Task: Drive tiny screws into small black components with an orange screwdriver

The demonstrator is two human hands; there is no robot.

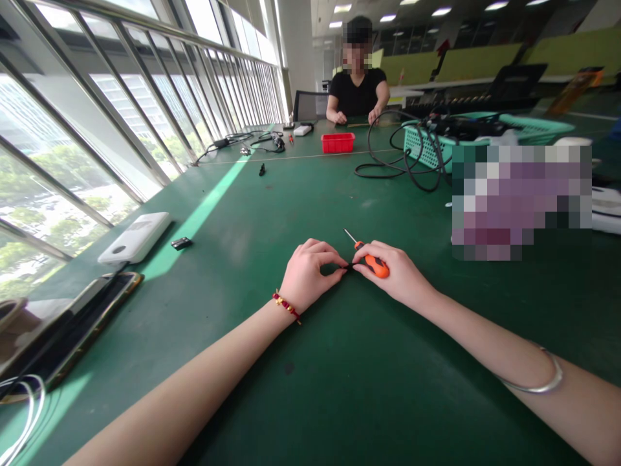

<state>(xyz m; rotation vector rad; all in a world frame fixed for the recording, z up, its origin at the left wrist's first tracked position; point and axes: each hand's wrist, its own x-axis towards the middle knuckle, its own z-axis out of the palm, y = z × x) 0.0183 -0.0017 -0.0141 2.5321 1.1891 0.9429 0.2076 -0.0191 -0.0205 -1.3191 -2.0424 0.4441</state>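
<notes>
My left hand [310, 272] pinches a small black part [350, 266] between thumb and fingertips, just above the green table [301, 382]. Meeting it from the other side, my right hand [395, 272] has its thumb and index finger at the same black part. A screwdriver [376, 264] with an orange and black handle is tucked in my right hand, its thin metal shaft pointing away to the upper left. The exact kind of the black part is too small to make out.
On the left lie a white power bank [138, 236], a small black piece [181, 243] and a phone [92, 323]. Farther off are a red bin [338, 142], a black clip-like piece [262, 169], cables [402, 169] and a teal basket [422, 150]. A person [358, 90] sits opposite.
</notes>
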